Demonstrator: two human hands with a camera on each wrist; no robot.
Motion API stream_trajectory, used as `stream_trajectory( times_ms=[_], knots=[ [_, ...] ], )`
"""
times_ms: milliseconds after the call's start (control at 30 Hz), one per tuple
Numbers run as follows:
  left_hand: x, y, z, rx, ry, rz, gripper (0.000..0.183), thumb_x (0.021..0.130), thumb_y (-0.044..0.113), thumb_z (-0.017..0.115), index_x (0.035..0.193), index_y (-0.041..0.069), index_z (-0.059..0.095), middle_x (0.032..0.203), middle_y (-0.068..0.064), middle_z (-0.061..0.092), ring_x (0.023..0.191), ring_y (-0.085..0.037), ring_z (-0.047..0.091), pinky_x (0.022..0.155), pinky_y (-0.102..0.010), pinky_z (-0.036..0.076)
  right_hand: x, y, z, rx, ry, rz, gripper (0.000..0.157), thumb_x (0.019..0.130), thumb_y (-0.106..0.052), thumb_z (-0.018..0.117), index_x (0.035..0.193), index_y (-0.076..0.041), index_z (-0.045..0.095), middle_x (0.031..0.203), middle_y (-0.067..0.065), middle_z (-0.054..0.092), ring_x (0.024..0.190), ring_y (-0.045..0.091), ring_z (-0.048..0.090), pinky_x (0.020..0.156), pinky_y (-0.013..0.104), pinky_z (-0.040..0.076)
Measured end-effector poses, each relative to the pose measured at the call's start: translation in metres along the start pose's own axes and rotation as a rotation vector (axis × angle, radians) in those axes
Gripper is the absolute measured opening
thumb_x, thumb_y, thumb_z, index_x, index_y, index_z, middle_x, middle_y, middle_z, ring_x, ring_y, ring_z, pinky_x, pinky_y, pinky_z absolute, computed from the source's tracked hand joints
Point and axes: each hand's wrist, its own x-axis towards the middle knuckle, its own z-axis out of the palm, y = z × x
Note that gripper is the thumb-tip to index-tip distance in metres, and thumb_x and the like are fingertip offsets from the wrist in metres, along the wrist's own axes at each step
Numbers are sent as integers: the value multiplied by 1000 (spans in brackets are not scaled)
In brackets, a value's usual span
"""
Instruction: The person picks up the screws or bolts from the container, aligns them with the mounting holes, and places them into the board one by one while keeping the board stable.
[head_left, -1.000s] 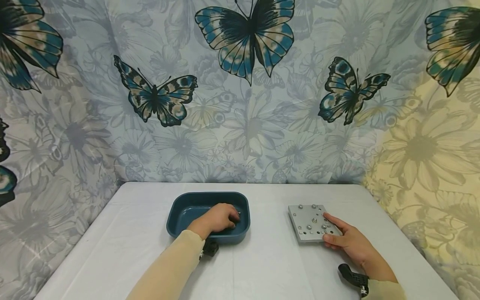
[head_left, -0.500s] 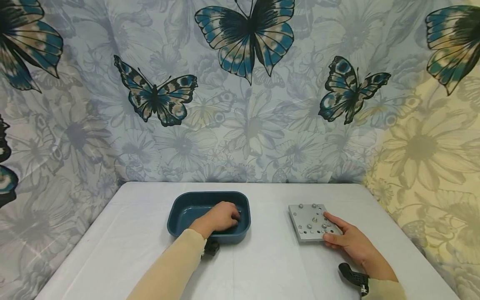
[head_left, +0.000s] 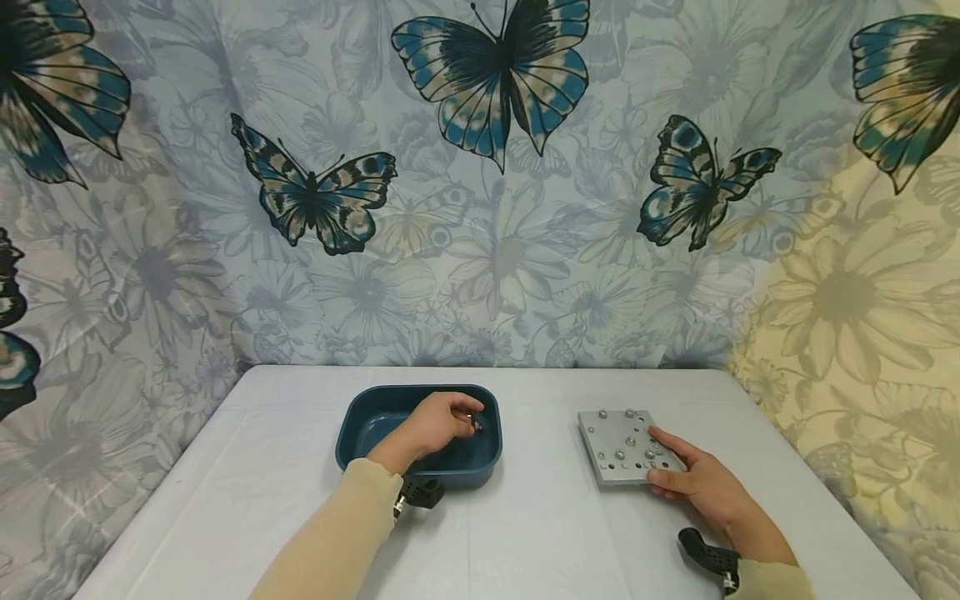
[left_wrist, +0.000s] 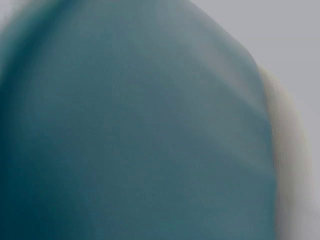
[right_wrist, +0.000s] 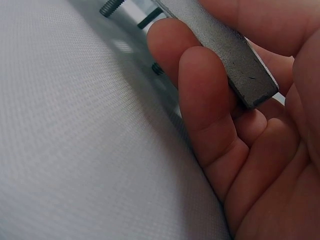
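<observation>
My left hand (head_left: 437, 423) is over the inside of a dark blue tray (head_left: 360, 442), fingers bent down and thumb opposed. Between thumb and fingertips shows a small shiny metal piece (head_left: 472, 422), its kind too small to tell. The tray's wall (left_wrist: 150, 125) fills the left wrist view, blurred. On the right, my right hand (head_left: 697, 483) grips the right edge of a grey metal plate (head_left: 611, 433) drilled with holes, several bolts standing in it. In the right wrist view fingers (right_wrist: 205, 95) curl under the plate's edge (right_wrist: 235, 65), and a threaded bolt end (right_wrist: 111, 7) pokes out below.
A white cloth covers the table (head_left: 525, 533), with bare cloth between tray and plate. A butterfly-patterned curtain (head_left: 495, 275) hangs behind and at both sides. Each wrist wears a black camera, such as the right camera (head_left: 705, 552).
My left hand has lifted slightly inside the tray, its fingers turning so that the small metal piece shows between them. My right hand and the plate stay put.
</observation>
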Motion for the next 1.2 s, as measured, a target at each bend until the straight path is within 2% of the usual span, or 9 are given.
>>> stream_trajectory(
  times_ms=[133, 233, 333, 433, 633, 833, 1000, 1200],
  knots=[
    [-1, 1, 0, -180, 22, -14, 36, 83, -13, 68, 119, -4, 68, 102, -20, 68, 92, -23, 65, 83, -37, 55, 0, 0, 0, 1, 0, -10, 89, 89, -12, 77, 159, -7, 22, 150, 31, 30, 84, 25, 68, 68, 33, 56],
    [-2, 3, 1, -335, 13, -27, 36, 85, -15, 66, 120, -7, 66, 106, -23, 65, 96, -29, 67, 86, -39, 55, 0, 0, -1, 0, 2, -16, 89, 88, -12, 77, 158, -5, 22, 150, 32, 30, 84, 24, 68, 68, 33, 56],
    [-3, 7, 5, -489, 10, -56, 36, 88, -14, 64, 123, -9, 64, 103, -20, 64, 96, -30, 68, 86, -39, 56, -1, 0, -1, 0, 3, -21, 89, 89, -12, 77, 158, -4, 22, 149, 32, 30, 84, 24, 68, 68, 33, 56],
    [-4, 14, 10, -578, 15, -84, 33, 91, -11, 63, 124, -10, 63, 100, -16, 65, 91, -26, 69, 83, -37, 57, -1, 1, -1, 1, 1, -25, 88, 89, -12, 77, 158, -4, 22, 149, 32, 31, 84, 25, 68, 68, 33, 56],
    [-3, 27, 22, -613, 25, -90, 29, 94, -9, 61, 122, -7, 63, 102, -18, 65, 86, -24, 69, 81, -36, 57, 0, 3, -2, 1, -1, -18, 89, 89, -13, 77, 159, -6, 22, 150, 33, 29, 85, 26, 69, 69, 33, 56],
    [3, 43, 42, -634, 14, -81, 27, 94, -9, 61, 121, -7, 64, 102, -19, 64, 82, -23, 69, 79, -37, 58, 0, 1, -2, -1, 7, 1, 90, 87, -14, 78, 159, -8, 23, 149, 31, 32, 85, 27, 68, 69, 34, 56],
    [11, 55, 69, -642, 12, -66, 25, 90, -12, 63, 114, -5, 68, 96, -18, 64, 77, -22, 69, 75, -36, 59, 0, 1, -1, -5, 6, -2, 90, 88, -14, 78, 159, -8, 23, 149, 32, 33, 86, 27, 69, 69, 34, 56],
    [19, 64, 106, -558, -13, -46, 23, 89, -12, 64, 110, -4, 69, 89, -11, 66, 75, -19, 69, 70, -33, 59, 0, 1, -1, 5, 8, -7, 90, 88, -12, 78, 158, -7, 23, 150, 33, 30, 86, 27, 69, 69, 34, 55]
  ],
)
